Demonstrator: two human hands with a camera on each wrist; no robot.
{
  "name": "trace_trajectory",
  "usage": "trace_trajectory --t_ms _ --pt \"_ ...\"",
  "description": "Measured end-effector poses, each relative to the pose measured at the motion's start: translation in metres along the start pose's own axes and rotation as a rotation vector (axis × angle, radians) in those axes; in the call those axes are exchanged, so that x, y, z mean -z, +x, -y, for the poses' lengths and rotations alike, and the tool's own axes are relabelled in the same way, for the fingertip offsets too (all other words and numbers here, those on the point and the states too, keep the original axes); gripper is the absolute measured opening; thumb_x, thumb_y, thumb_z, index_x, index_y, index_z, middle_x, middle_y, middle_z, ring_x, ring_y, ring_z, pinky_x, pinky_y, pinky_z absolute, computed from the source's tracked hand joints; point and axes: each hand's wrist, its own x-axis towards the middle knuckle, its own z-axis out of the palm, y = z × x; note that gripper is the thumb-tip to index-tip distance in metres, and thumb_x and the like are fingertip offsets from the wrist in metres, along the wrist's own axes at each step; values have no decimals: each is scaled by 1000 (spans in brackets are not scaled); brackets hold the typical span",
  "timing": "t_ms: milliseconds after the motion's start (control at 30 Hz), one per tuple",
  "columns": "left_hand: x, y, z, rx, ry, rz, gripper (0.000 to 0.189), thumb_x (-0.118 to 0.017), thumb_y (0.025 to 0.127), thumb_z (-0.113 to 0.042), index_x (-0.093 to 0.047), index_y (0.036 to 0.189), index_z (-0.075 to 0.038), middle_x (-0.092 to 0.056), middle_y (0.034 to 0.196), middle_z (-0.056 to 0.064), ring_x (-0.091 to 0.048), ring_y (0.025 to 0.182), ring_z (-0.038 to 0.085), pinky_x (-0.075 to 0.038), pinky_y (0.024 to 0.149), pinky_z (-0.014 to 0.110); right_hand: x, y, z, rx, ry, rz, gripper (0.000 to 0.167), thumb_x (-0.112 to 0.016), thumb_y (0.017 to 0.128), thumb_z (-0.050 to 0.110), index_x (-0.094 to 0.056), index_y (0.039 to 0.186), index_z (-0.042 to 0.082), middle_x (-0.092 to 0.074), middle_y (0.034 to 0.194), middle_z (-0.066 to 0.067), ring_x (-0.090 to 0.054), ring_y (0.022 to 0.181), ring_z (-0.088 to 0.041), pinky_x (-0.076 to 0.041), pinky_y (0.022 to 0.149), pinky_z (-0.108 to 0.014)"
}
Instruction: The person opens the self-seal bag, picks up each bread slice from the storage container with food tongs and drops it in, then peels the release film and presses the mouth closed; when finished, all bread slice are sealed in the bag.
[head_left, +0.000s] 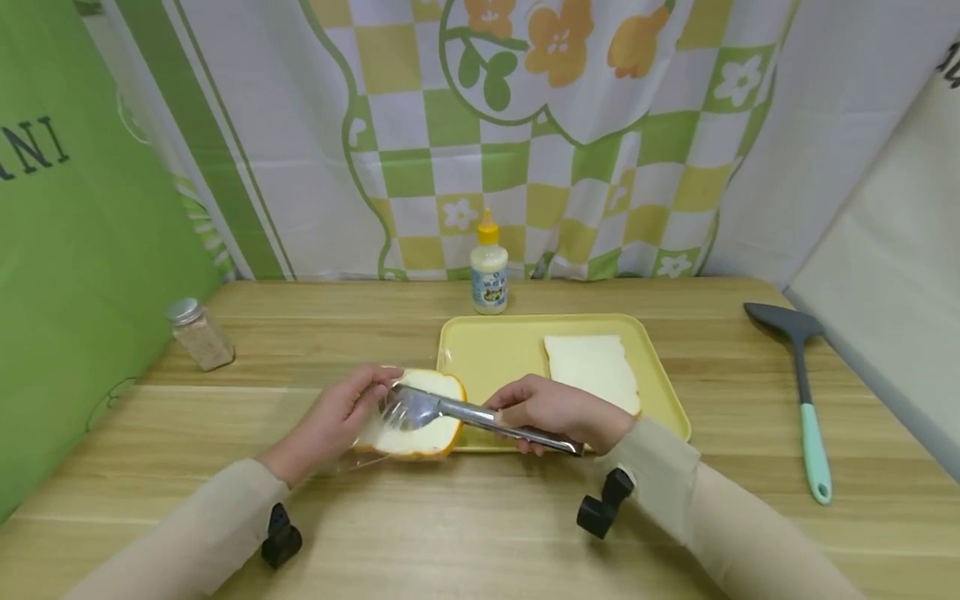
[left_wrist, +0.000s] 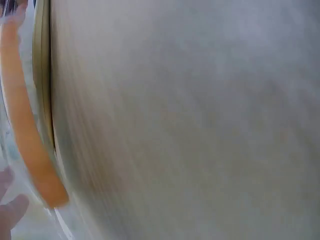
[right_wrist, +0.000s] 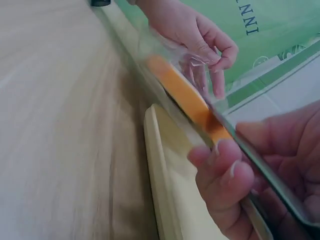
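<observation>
My left hand [head_left: 341, 421] pinches a clear plastic bag [right_wrist: 192, 59] by its opening. Inside the bag is a slice of white bread [head_left: 431, 437] with an orange-brown crust, held over the left edge of the yellow tray [head_left: 487, 343]. Metal tongs [head_left: 468, 412] are gripped in my right hand [head_left: 551, 410]; one arm lies across the bread's upper face. The right wrist view shows the crust [right_wrist: 182, 92] between the tong arms. Another white bread slice [head_left: 592, 367] lies on the tray's right half. In the left wrist view, the crust [left_wrist: 27, 125] shows at the left edge.
A squeeze bottle with a yellow cap [head_left: 489, 275] stands behind the tray. To the far left is a small jar [head_left: 201, 335] with a grey lid. A dark spatula with a mint handle [head_left: 813, 450] lies at the right. Curtains [head_left: 480, 167] hang behind the wooden table [head_left: 450, 533].
</observation>
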Motion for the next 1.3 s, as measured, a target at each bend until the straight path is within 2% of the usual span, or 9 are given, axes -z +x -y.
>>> trace_trajectory --t_ms 133,233,333,433,467,600,867,1067,1300 --pt "-2 1 -1 24 -10 19 16 -43 97 -7 -57 105 -4 -60 122 12 -56 112 26 -48 87 40 -4 7 0 -4 0 28 30 -49 92 10 -57 118 -2 -59 76 -9 -50 50 -11 -42 44 -22" --pt "-1 0 1 72 -12 14 18 -40 99 -12 -55 103 -6 -61 121 11 -59 103 24 -49 80 36 -3 7 0 -16 23 70 32 -49 92 11 -55 120 -4 -59 77 -9 -53 51 -10 -44 45 -21" --pt "1 -1 4 128 -23 -21 18 -38 100 -17 -52 95 -7 -64 116 9 -59 103 24 -48 82 37 4 2 0 -23 69 103 36 -49 93 13 -50 123 -6 -61 82 -11 -55 54 -10 -46 47 -20" --pt "4 -4 7 146 -38 -63 18 -37 100 -17 -49 93 -5 -65 113 12 -60 104 28 -47 86 42 14 -8 0 -30 100 127 38 -49 94 13 -47 125 -9 -61 85 -12 -56 56 -10 -47 50 -20" --pt "5 -4 9 143 -35 -77 17 -38 99 -15 -48 93 -4 -65 111 12 -58 109 29 -46 88 45 17 -12 0 -32 101 123 38 -49 94 13 -47 125 -10 -61 85 -12 -56 57 -10 -47 50 -20" --pt "6 -4 9 103 5 -115 12 -43 98 -9 -52 94 -3 -67 106 12 -60 104 29 -48 84 45 24 -23 -5 -33 55 68 33 -50 93 10 -52 119 -9 -60 83 -11 -55 55 -10 -46 48 -21" --pt "0 0 1 8 49 -12 4 -53 93 -8 -56 92 -6 -67 107 10 -60 106 29 -47 88 45 14 -23 -8 0 -10 -13 24 -53 90 8 -59 111 -3 -62 80 -11 -51 50 -10 -42 44 -21" --pt "-3 0 0 5 5 -7 7 -49 95 -6 -55 98 -6 -67 105 6 -61 103 24 -48 87 42 10 -15 -7 5 -16 -2 23 -53 91 8 -60 111 -2 -62 79 -10 -52 50 -10 -42 44 -21" --pt "-1 0 -2 23 -22 -3 9 -43 98 -7 -51 98 -6 -66 109 8 -59 104 24 -48 84 39 9 -6 -8 -6 52 -22 25 -52 91 8 -58 112 -3 -62 80 -9 -51 50 -10 -42 46 -21"
